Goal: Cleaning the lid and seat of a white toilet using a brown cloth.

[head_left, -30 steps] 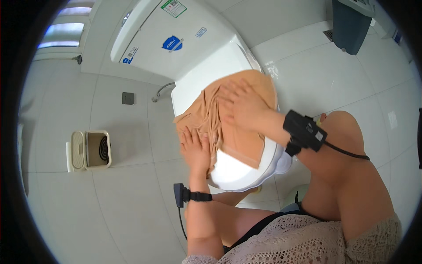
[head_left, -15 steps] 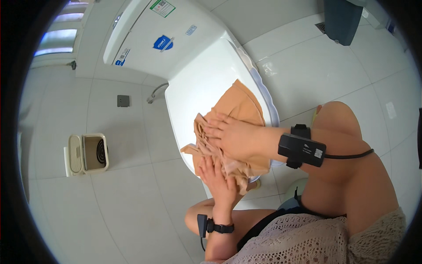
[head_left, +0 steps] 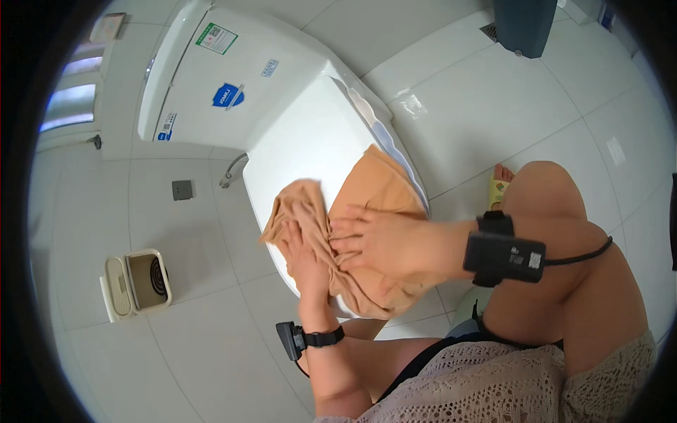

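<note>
A tan cloth lies spread and bunched over the closed white lid of a toilet. My left hand rests on the crumpled left part of the cloth, its fingers stretched forward and open. Close beside it, my right hand lies flat on the middle of the cloth, fingers apart and pointing left. Folds run between the two hands, and the cloth hangs over the lid's near edge. Neither hand wraps round the fabric.
The toilet tank stands at the far left, with a hose beside the bowl. On the left are a grey wall socket and a cream open box. A dark grey bin stands at the far right. My bent knee is at the right.
My left hand has moved left and forward, and the cloth's left part has spread out further that way. My right hand stays on the cloth. The whole view has shifted slightly.
</note>
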